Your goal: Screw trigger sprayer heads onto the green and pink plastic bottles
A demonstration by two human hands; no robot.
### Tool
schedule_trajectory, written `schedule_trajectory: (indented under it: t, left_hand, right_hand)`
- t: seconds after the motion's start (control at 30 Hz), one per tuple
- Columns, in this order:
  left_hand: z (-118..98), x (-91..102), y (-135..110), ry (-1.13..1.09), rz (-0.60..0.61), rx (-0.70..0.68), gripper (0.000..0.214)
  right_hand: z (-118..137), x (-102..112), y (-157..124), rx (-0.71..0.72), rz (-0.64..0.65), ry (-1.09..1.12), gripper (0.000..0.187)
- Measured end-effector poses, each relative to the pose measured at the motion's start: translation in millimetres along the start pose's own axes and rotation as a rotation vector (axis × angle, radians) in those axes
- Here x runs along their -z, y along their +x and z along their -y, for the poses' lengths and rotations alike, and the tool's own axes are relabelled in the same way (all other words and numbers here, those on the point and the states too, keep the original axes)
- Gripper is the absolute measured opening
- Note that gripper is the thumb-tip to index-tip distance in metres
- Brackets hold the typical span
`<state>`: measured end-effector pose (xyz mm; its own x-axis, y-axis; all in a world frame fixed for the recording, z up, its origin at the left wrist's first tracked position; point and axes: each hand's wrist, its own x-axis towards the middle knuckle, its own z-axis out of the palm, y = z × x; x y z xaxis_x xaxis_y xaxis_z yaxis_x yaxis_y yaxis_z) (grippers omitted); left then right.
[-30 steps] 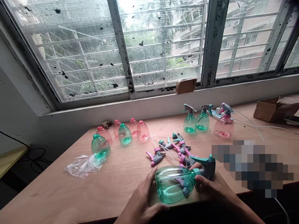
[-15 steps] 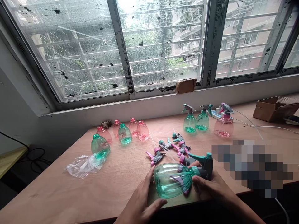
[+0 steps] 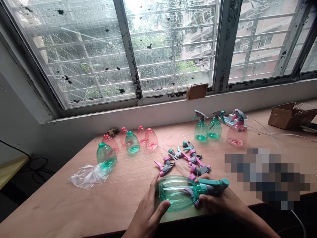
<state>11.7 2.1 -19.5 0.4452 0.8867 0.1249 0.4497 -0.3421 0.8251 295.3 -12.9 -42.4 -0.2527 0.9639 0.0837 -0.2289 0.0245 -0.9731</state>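
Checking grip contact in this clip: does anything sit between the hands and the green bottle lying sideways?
Nothing visible does. The left hand wraps the body of the green bottle directly, and the right hand grips its neck by the teal spray head. The loose spray heads lie beyond it on the table.

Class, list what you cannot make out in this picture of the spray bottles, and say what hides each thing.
Head view: whatever lies on the table at the right is blurred by a pixelated patch.
Head view: the joint between green bottle and teal sprayer head is covered by the right hand; the left hand grips the body.
Head view: the cardboard box is cut off by the right edge; contents hidden.
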Motion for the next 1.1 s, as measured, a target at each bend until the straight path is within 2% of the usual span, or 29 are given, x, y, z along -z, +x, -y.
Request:
schedule_trajectory:
  t: [0.17, 0.37, 0.47, 0.63, 0.83, 1.1]
  left_hand:
    - [-3.7, 1.2, -1.0, -0.009, 0.004, -0.002, 0.068]
    - [-2.3, 4.1, -1.6, -0.088, 0.054, -0.007, 0.072]
    - [-2.9, 4.7, -0.6, -0.153, 0.075, -0.028, 0.076]
    - [-6.6, 4.9, -2.0, -0.111, 0.063, -0.038, 0.074]
    - [-11.6, 4.4, -5.0, -0.099, 0.011, 0.019, 0.076]
    - [-4.1, 5.4, -2.2, -0.151, 0.063, -0.015, 0.072]
  right_hand:
    - [-6.1, 5.5, -1.7, -0.002, -0.031, -0.056, 0.054]
    - [-2.4, 4.3, -4.3, -0.021, -0.031, -0.039, 0.049]
    - [0.6, 3.0, -4.0, -0.03, -0.026, -0.032, 0.053]
    - [-2.9, 6.8, -1.8, -0.027, -0.001, -0.058, 0.047]
    - [-0.2, 2.8, -2.6, -0.031, -0.024, -0.021, 0.064]
    - [-2.4, 0.7, -3.8, 0.02, 0.007, 0.048, 0.048]
